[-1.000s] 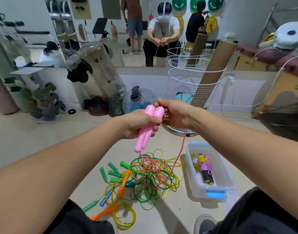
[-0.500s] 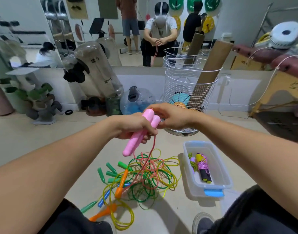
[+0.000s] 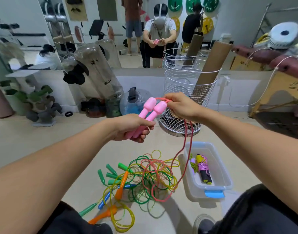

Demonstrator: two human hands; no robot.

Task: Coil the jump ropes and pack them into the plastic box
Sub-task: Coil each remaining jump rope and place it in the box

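- Pink jump rope (image 3: 182, 159) — its two pink handles (image 3: 149, 112) lie side by side in the left hand (image 3: 133, 127), whose fingers curl round their lower ends.
- The right hand (image 3: 180, 105) pinches the pink cord just beside the handle tops; the cord hangs down to the floor.
- A tangled pile of ropes (image 3: 144, 181) lies on the floor — green, yellow, pink cords, with several green handles, two orange, one blue.
- Just right of the pile, one clear plastic box (image 3: 227, 179) holds two coiled ropes (image 3: 202, 169).
- One white wire basket (image 3: 187, 92) stands behind the hands.
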